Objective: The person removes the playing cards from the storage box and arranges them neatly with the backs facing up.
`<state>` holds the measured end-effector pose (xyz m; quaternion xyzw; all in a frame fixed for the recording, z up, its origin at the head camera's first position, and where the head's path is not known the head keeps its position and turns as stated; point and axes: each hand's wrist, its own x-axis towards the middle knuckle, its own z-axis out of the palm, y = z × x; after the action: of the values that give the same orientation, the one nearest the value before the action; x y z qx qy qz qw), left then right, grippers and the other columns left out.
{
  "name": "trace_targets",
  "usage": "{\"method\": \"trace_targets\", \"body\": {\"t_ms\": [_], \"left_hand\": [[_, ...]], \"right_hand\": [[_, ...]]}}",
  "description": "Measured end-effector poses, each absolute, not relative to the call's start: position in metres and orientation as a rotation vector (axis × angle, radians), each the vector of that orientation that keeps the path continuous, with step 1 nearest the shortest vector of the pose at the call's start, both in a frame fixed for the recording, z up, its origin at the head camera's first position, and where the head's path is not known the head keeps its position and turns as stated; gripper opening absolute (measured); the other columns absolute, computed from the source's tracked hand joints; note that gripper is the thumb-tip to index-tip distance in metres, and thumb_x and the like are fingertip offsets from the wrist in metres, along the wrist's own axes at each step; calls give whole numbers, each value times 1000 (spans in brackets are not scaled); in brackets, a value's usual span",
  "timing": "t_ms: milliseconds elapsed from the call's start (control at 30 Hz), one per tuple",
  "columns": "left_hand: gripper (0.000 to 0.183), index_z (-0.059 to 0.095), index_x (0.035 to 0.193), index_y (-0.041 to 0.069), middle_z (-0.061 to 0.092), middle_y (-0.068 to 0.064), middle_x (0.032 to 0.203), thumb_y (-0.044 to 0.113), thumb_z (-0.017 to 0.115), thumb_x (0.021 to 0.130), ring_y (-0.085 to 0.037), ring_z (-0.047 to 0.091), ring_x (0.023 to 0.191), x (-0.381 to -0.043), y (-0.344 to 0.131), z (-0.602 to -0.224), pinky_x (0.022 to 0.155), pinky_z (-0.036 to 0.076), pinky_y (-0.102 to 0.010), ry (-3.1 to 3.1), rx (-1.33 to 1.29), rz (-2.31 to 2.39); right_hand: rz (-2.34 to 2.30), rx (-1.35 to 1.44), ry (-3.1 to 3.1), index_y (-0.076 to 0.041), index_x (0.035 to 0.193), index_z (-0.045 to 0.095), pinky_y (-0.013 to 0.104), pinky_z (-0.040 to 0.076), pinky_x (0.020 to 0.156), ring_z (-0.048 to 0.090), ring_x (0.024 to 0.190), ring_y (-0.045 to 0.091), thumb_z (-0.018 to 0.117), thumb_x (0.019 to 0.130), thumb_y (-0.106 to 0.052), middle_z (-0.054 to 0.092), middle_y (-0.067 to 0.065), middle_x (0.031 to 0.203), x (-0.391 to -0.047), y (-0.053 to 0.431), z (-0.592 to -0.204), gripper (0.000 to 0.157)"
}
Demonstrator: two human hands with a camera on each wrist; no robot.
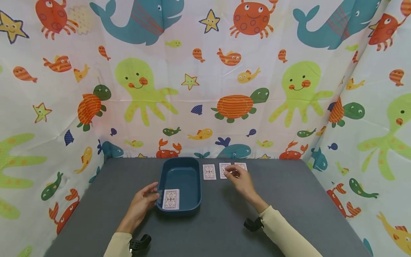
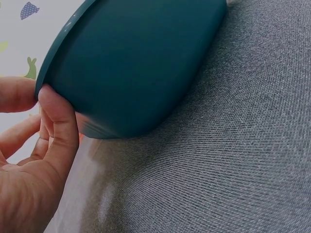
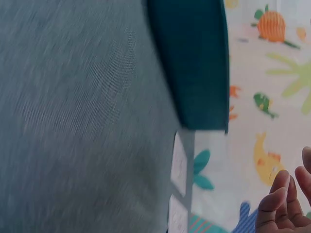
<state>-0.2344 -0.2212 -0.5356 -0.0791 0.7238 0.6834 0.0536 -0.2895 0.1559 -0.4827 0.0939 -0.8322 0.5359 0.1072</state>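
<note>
Cards [image 1: 209,172], rectangular red-patterned white paper, likely light, slippery and best lifted by an edge, lie right of centre frame near the right hand [image 1: 242,182], whose bent fingers look empty, while the left hand [image 1: 140,202] pinches the rounded dark-blue plastic tray [image 1: 187,178] by its rim.
</note>
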Motion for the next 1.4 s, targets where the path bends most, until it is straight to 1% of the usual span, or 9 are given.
{"method": "trace_targets", "body": {"t_ms": [200,267,333,500,667,933,1133,1233,1400], "left_hand": [[54,41,148,15,40,-15,141,11,57,97,-24,48,112,-234,-224,-535,86,46,-31,2189,-236,2073],[54,42,148,15,41,-14,141,12,58,97,-24,48,112,-234,-224,-534,86,46,-31,2189,-237,2071],[54,42,148,16,41,-13,140,12,58,97,-24,48,112,-235,-224,-534,87,46,-30,2192,-239,2066],[53,44,146,16,42,-13,137,11,58,96,-22,50,108,-237,-222,-532,86,47,-31,2207,-235,2068],[52,45,146,15,43,-13,136,11,58,96,-19,52,103,-238,-222,-531,84,48,-30,2211,-230,2081],[52,45,145,13,43,-13,136,8,58,95,-20,52,104,-236,-221,-534,84,48,-31,2207,-236,2078],[52,45,146,13,43,-14,137,9,57,96,-21,52,105,-235,-221,-533,83,48,-31,2210,-233,2077],[52,44,146,12,43,-15,137,9,57,96,-22,52,106,-234,-221,-532,84,48,-30,2215,-232,2075],[52,43,147,12,43,-15,137,8,56,97,-22,52,106,-235,-220,-530,83,48,-30,2219,-225,2061]], "right_hand": [[1680,429,-2419,-3,110,68,25,51,74,65,88,29,68,92,-12,67,18,104,-272,131,-463,21],[1710,466,-2399,-4,109,67,25,51,76,65,90,30,68,92,-11,66,18,104,-268,123,-459,19],[1737,488,-2381,-2,109,67,28,52,77,65,91,33,67,91,-9,66,20,104,-265,115,-454,19],[1727,532,-2370,-4,110,68,28,53,78,65,89,27,70,90,-12,67,13,102,-273,97,-465,22],[1786,615,-2345,-9,110,69,32,54,81,66,91,28,71,90,-16,67,10,102,-274,79,-469,22],[1776,658,-2419,-15,109,68,25,51,84,64,92,17,71,90,-21,68,5,102,-273,53,-470,20],[1763,671,-2491,-15,111,68,33,52,88,65,94,19,70,90,-21,68,8,106,-276,31,-469,22],[1727,668,-2568,-15,112,67,32,53,86,65,95,19,71,90,-24,68,10,110,-278,21,-472,24],[1625,632,-2728,-19,115,68,28,52,80,64,95,13,73,88,-28,69,5,112,-279,8,-478,29]]}}
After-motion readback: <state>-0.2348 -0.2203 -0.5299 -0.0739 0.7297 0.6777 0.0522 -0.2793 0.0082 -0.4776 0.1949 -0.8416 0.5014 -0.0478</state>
